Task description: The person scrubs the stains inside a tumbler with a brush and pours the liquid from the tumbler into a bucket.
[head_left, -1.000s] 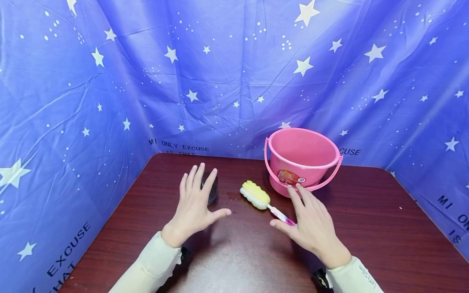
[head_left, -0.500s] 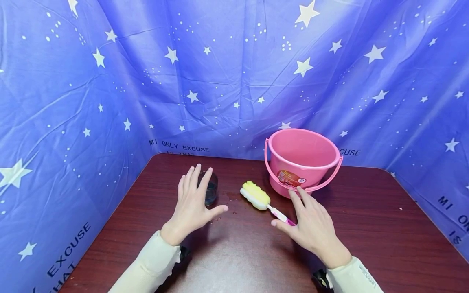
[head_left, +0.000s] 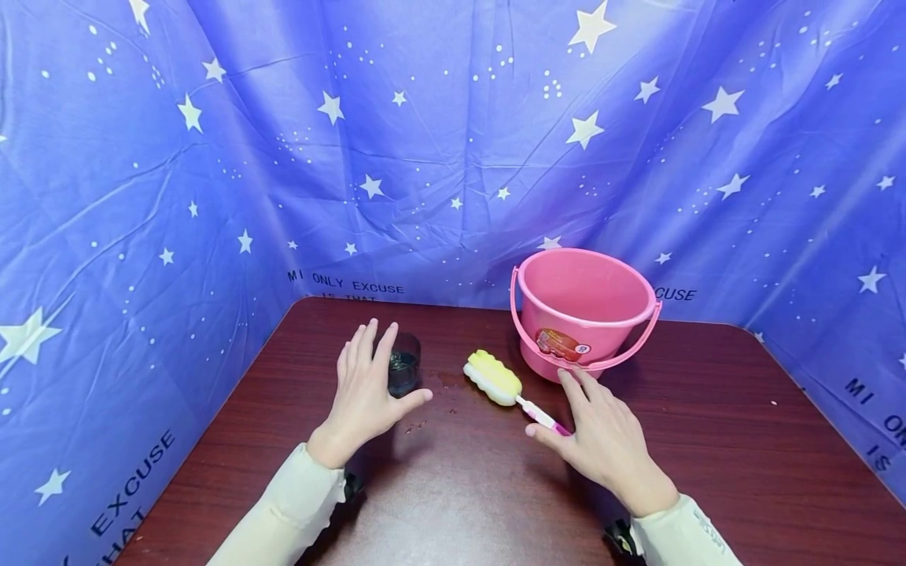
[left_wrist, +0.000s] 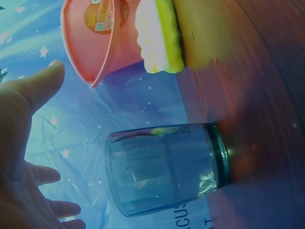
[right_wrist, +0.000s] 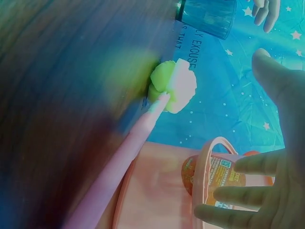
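Note:
A dark see-through glass (head_left: 405,368) stands upright on the table, partly covered by my left hand (head_left: 362,397) in the head view. The left wrist view shows that glass (left_wrist: 167,167) whole, with a gap between it and the spread fingers. To its right lies a sponge brush (head_left: 493,377) with a yellow and white head and a white and pink handle. My right hand (head_left: 605,436) hovers over the handle's end, fingers extended, holding nothing. Behind that hand stands a pink bucket (head_left: 587,303), its handle hanging down at the front.
The dark red-brown wooden table (head_left: 453,495) carries a few water drops (head_left: 416,427) between the glass and the brush. A blue curtain (head_left: 439,157) with white stars rises along the back and both sides.
My left hand has shifted slightly left and down, away from the glass, so more of the glass shows. My right hand, the brush and the bucket have hardly moved.

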The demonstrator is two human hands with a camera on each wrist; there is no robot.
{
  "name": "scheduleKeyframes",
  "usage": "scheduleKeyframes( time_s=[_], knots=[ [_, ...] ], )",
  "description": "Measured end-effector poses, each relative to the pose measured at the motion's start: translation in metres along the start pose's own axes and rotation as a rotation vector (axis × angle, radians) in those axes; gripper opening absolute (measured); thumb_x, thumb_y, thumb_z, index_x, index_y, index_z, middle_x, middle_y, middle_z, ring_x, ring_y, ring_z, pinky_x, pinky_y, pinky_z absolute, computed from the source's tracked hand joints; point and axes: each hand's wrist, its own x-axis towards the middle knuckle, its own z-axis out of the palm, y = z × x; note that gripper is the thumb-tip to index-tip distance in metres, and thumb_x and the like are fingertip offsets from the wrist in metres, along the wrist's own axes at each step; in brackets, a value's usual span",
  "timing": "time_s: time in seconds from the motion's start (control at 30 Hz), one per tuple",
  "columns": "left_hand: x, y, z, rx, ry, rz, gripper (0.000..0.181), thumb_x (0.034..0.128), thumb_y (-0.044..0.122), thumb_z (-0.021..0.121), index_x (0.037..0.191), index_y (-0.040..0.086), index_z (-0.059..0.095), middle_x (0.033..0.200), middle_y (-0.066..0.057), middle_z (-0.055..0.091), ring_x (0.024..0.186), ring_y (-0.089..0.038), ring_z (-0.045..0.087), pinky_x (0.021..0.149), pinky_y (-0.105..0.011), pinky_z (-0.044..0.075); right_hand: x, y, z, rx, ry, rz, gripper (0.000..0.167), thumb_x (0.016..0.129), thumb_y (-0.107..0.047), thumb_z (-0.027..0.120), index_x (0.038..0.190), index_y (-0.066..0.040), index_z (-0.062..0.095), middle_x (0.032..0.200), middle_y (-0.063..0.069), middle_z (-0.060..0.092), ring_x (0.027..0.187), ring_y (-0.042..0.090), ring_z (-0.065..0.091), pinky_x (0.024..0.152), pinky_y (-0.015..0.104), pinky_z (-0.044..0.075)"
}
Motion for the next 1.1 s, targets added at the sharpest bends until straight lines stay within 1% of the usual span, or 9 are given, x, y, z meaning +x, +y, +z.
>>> scheduleKeyframes(
  time_s=[0.2, 0.37, 0.5, 0.6, 0.8, 0.9, 1.03, 1.1],
  knots=[
    [0.000, -0.004, 0.003, -0.014, -0.027, -0.064, 0.109, 0.0652, 0.060, 0.078, 0.147, 0.006, 0.031, 0.150, -0.023, 0.026, 0.138, -0.040, 0.022, 0.105, -0.060, 0.020, 0.000, 0.001, 0.002, 0.012, -0.029, 0.019, 0.100, 0.070, -0.080, 0.057, 0.140, -0.008, 0.045, 0.141, 0.014, 0.045, 0.110, 0.039, 0.054, 0.081, 0.055, 0.046],
    [0.000, -0.007, 0.003, -0.041, -0.052, -0.122, 0.106, 0.0682, 0.057, 0.078, 0.148, 0.007, 0.029, 0.151, -0.022, 0.026, 0.136, -0.040, 0.024, 0.105, -0.059, 0.023, -0.001, 0.001, 0.002, 0.024, -0.063, 0.035, 0.102, 0.070, -0.080, 0.056, 0.141, -0.009, 0.044, 0.141, 0.015, 0.044, 0.111, 0.038, 0.054, 0.079, 0.056, 0.046],
    [0.000, -0.010, 0.004, -0.088, -0.075, -0.173, 0.105, 0.0694, 0.055, 0.078, 0.149, 0.007, 0.028, 0.150, -0.022, 0.026, 0.135, -0.041, 0.026, 0.104, -0.059, 0.025, -0.001, 0.002, 0.004, 0.025, -0.075, 0.041, 0.101, 0.071, -0.081, 0.055, 0.141, -0.009, 0.044, 0.138, 0.015, 0.047, 0.110, 0.038, 0.055, 0.078, 0.056, 0.047],
    [0.000, -0.013, 0.005, -0.124, -0.095, -0.211, 0.106, 0.0703, 0.053, 0.078, 0.149, 0.006, 0.026, 0.150, -0.021, 0.027, 0.134, -0.041, 0.027, 0.106, -0.058, 0.025, -0.002, 0.002, 0.005, 0.027, -0.082, 0.044, 0.100, 0.071, -0.080, 0.056, 0.141, -0.009, 0.044, 0.136, 0.014, 0.049, 0.108, 0.038, 0.056, 0.077, 0.056, 0.047],
    [0.001, -0.016, 0.007, -0.148, -0.123, -0.239, 0.106, 0.0721, 0.051, 0.078, 0.150, 0.003, 0.022, 0.150, -0.021, 0.026, 0.135, -0.040, 0.027, 0.109, -0.053, 0.023, -0.002, 0.003, 0.006, 0.039, -0.115, 0.053, 0.097, 0.072, -0.075, 0.060, 0.140, -0.008, 0.044, 0.134, 0.016, 0.052, 0.109, 0.038, 0.055, 0.079, 0.056, 0.047],
    [0.001, -0.017, 0.007, -0.157, -0.130, -0.250, 0.107, 0.0728, 0.049, 0.078, 0.150, 0.001, 0.021, 0.150, -0.021, 0.027, 0.136, -0.039, 0.026, 0.109, -0.052, 0.024, -0.002, 0.002, 0.006, 0.043, -0.122, 0.060, 0.097, 0.072, -0.075, 0.061, 0.140, -0.007, 0.045, 0.129, 0.017, 0.054, 0.106, 0.038, 0.056, 0.077, 0.056, 0.047],
    [0.001, -0.019, 0.008, -0.174, -0.140, -0.274, 0.108, 0.0733, 0.049, 0.077, 0.150, 0.000, 0.019, 0.150, -0.021, 0.027, 0.136, -0.038, 0.027, 0.109, -0.052, 0.026, -0.002, 0.002, 0.006, 0.033, -0.122, 0.070, 0.098, 0.070, -0.078, 0.060, 0.136, -0.007, 0.048, 0.114, 0.016, 0.060, 0.096, 0.037, 0.059, 0.069, 0.053, 0.048],
    [0.001, -0.020, 0.008, -0.193, -0.146, -0.295, 0.109, 0.0731, 0.048, 0.078, 0.150, 0.000, 0.018, 0.149, -0.022, 0.028, 0.135, -0.038, 0.029, 0.108, -0.052, 0.027, -0.002, 0.002, 0.007, 0.025, -0.129, 0.076, 0.096, 0.069, -0.080, 0.058, 0.131, -0.008, 0.051, 0.105, 0.014, 0.061, 0.090, 0.035, 0.059, 0.065, 0.052, 0.048]
  ],
)
